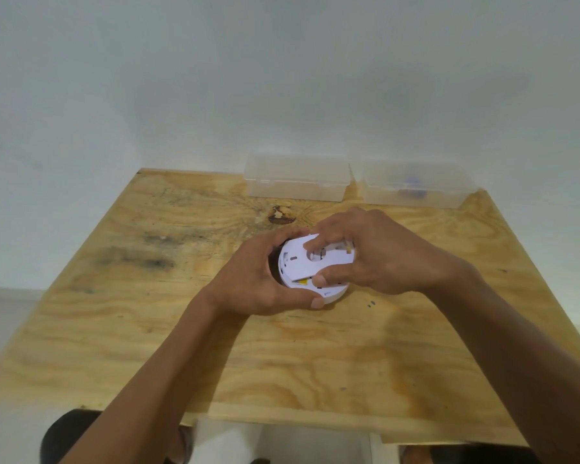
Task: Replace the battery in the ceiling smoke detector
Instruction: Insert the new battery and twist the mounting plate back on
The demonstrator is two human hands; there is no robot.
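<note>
No text, label or number is legible on anything in view.

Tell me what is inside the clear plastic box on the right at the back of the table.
Inside the right-hand clear plastic box, a small blue object shows faintly through the frosted wall. What it is cannot be told; the cloudy plastic blurs everything else.

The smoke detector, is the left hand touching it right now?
Touching. The head view shows the left hand wrapped around the left rim of the smoke detector, its thumb pressed against the front edge.
</note>
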